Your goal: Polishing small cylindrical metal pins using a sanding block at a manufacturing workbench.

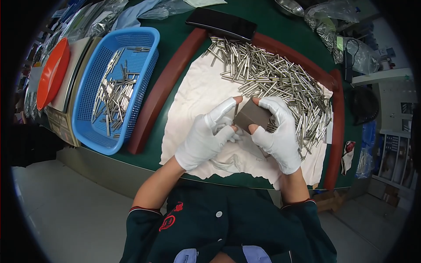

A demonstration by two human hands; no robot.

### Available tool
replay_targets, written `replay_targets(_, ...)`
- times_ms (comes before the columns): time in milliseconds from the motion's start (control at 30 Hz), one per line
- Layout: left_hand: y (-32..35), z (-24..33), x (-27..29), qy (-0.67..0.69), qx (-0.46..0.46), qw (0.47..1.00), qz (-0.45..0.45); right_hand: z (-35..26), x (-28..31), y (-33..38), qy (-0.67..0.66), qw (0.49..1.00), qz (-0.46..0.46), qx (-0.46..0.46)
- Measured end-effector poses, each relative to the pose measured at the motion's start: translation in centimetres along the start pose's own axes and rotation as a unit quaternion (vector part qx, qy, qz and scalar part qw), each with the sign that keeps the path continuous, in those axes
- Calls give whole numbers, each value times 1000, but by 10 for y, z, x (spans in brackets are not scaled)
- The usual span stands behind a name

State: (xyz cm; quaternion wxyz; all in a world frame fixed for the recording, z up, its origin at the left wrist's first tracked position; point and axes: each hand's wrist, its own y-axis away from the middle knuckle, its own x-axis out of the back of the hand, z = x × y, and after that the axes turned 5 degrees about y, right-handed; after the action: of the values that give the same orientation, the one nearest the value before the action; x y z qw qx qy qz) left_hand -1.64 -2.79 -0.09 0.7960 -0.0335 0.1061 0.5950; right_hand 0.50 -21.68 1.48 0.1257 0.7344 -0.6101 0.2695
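In white gloves with bare fingertips, both my hands meet over a pale cloth (186,103). My right hand (280,131) grips a dark grey-brown block (253,114), which resembles a sanding block, between thumb and fingers. Close by on its left, my left hand (206,136) pinches a thin metal pin (236,112) upright by its two ends, beside the block's left edge. Whether pin and block touch I cannot tell. Beyond my hands lies a big heap of shiny metal pins (280,76), spreading down along the right side of the cloth.
Dark red bars (169,83) frame the cloth on the green table (272,26). A black phone-like slab (221,24) rests on the far bar. Left stands a blue perforated basket (151,55) holding more pins, then an orange-red tray (53,74). Plastic bags (366,59) lie far right.
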Motion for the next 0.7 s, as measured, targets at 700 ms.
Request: replay_targets(700,2,6,1,12,-11,1000,-15,-1,0,0,-30,999,2,20)
